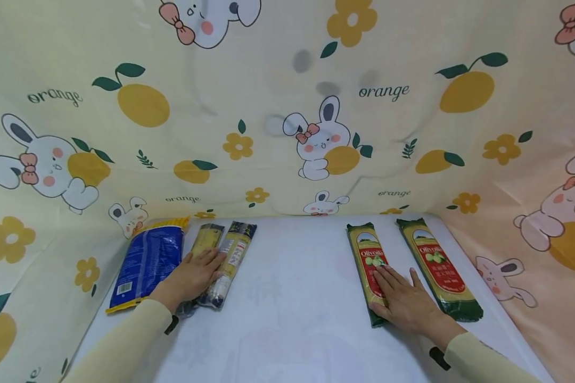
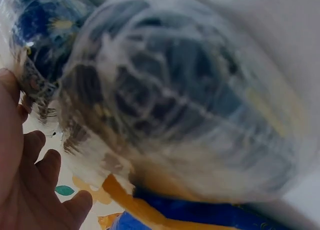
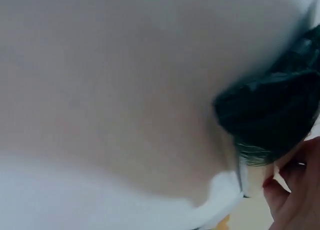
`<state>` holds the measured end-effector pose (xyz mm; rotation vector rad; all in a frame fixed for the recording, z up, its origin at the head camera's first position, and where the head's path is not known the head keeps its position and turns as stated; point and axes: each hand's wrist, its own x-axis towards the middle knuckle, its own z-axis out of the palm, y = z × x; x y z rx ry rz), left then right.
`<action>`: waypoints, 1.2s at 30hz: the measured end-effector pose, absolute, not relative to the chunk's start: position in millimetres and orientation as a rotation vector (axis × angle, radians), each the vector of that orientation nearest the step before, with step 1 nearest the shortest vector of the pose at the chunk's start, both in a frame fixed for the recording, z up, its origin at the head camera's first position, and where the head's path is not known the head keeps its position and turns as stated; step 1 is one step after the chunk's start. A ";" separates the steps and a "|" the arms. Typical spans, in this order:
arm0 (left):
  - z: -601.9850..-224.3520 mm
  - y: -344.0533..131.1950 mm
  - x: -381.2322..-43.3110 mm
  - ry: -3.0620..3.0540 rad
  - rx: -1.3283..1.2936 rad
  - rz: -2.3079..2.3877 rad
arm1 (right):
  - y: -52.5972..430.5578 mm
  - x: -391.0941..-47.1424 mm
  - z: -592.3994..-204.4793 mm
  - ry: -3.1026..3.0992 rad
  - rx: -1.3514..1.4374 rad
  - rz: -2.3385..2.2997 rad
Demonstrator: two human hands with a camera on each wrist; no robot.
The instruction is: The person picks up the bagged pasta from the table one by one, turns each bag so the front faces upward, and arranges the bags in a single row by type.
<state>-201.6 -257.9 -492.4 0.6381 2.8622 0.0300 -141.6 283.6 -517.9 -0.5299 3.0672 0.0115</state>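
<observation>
Head view: a patterned cloth (image 1: 259, 69) fills the upper part of the frame, printed with rabbits, fruit, flowers and the word "orange" repeated. Below it spreads a white tabletop (image 1: 292, 330). At left centre lies a blue bag (image 1: 148, 255) with yellow ends; it bears a barcode and white lines of print too small to read. At right lies the outer green-ended packet (image 1: 440, 266), its red label reading "Olivoila", with smaller characters below that I cannot make out. Just left of it is the inner green-ended packet (image 1: 362, 250), also marked "Olivoila", under the right hand (image 1: 409, 306), whose fingers lie extended and somewhat spread on it. Left of centre, the left hand (image 1: 193, 274) rests with fingers extended across a pale labelled packet (image 1: 235, 252) and a plain gold packet (image 1: 207, 236), both beside the blue bag; the label's writing is illegible.
</observation>
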 end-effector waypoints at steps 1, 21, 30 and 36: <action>-493.0 -257.6 -201.8 2.858 0.644 0.030 | 283.1 -141.7 -517.7 3.080 -0.538 0.017; -500.3 -234.7 -206.2 2.842 0.691 -0.018 | 298.8 -143.3 -522.2 3.079 -0.455 0.053; -508.8 -231.0 -206.4 2.860 0.638 0.016 | 308.4 -145.9 -520.3 3.078 -0.469 0.098; -510.8 -221.1 -204.5 2.887 0.617 0.048 | 314.0 -146.7 -519.6 3.071 -0.458 0.098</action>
